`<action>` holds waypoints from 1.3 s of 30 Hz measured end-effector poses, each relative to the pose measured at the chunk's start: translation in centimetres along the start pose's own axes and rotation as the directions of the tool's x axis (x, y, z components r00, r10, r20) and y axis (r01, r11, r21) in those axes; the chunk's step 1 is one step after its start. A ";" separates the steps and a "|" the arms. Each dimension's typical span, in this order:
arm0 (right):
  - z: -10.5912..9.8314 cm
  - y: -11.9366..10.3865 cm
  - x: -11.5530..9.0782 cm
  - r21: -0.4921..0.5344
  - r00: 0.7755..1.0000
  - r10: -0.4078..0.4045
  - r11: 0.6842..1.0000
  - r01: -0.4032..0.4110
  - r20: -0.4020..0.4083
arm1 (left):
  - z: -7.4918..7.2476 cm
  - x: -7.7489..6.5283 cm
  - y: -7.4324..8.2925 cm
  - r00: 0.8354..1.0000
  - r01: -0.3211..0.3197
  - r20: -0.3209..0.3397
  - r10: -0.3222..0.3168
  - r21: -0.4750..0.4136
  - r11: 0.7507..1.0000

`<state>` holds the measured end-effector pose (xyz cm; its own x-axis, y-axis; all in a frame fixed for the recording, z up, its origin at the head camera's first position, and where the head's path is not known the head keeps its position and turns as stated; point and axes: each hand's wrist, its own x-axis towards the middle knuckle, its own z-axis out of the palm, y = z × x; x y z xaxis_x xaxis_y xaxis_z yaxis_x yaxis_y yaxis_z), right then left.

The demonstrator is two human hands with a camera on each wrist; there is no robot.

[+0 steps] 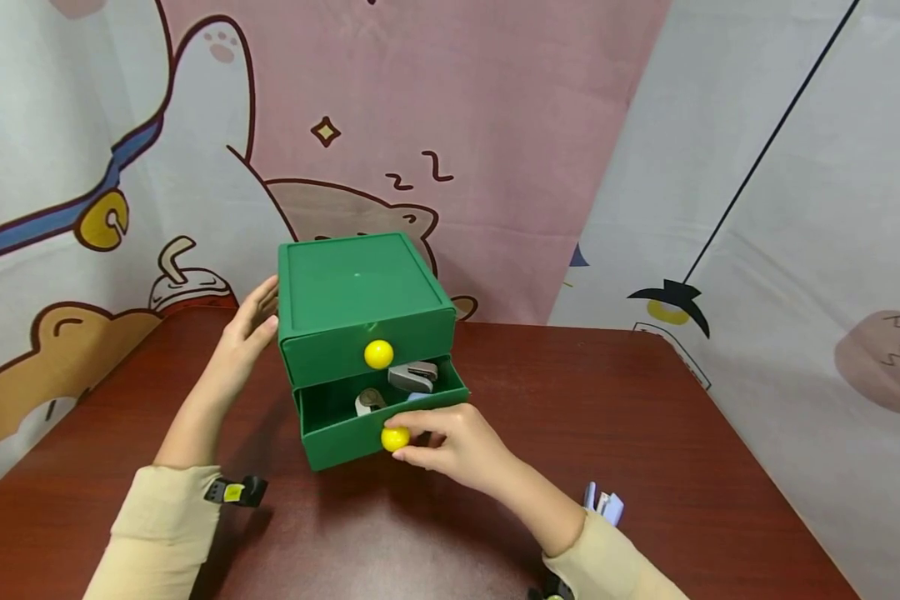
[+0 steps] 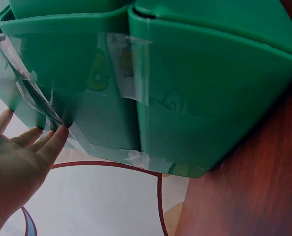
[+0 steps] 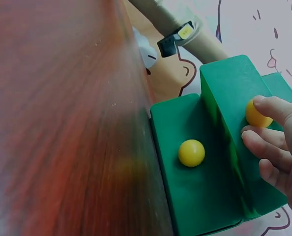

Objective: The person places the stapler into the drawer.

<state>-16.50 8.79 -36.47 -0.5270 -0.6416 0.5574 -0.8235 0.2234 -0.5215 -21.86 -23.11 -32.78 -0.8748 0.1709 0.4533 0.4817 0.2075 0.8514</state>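
A green drawer cabinet (image 1: 360,283) with round yellow knobs stands on the table. Its middle drawer (image 1: 348,442) is pulled partway out. My right hand (image 1: 457,446) pinches that drawer's yellow knob (image 1: 395,439) between thumb and fingers. Against the cabinet's left side rests my left hand (image 1: 247,333); the left wrist view shows its extended fingertips touching the taped green wall (image 2: 87,73). Inside the drawer lie a grey stapler-like item (image 1: 412,377), a small white-and-brown round item (image 1: 369,402) and a partly hidden light blue piece (image 1: 419,396). The bottom drawer (image 3: 185,118) is closed in the right wrist view.
The top drawer's yellow knob (image 1: 378,354) sits just above the pulled-out drawer. Beside my right forearm, a light blue item (image 1: 606,505) lies partly hidden on the brown table (image 1: 682,433). A printed cloth (image 1: 510,150) hangs behind the table.
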 end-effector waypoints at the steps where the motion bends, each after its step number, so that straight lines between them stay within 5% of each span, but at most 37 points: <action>1: 0.1 0.2 0.2 -0.001 1.000 0.011 1.000 -0.011 -0.006 | 0.0 0.0 0.0 1.000 0.000 0.000 0.000 -0.003 1.000; 23: 1.8 3.1 3.2 -0.017 0.983 0.147 0.989 -0.149 -0.111 | -0.1 0.0 0.2 1.000 -0.006 -0.007 0.006 0.003 1.000; 39: 1.6 3.9 1.9 0.070 0.972 0.233 0.971 -0.231 -0.035 | 0.0 -0.1 0.1 1.000 -0.002 -0.010 0.002 -0.001 1.000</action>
<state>-20.40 7.28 -38.48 -0.7117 -0.5454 0.4427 -0.6630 0.3131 -0.6800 -21.75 -23.14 -32.77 -0.8744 0.1613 0.4576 0.4833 0.2060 0.8509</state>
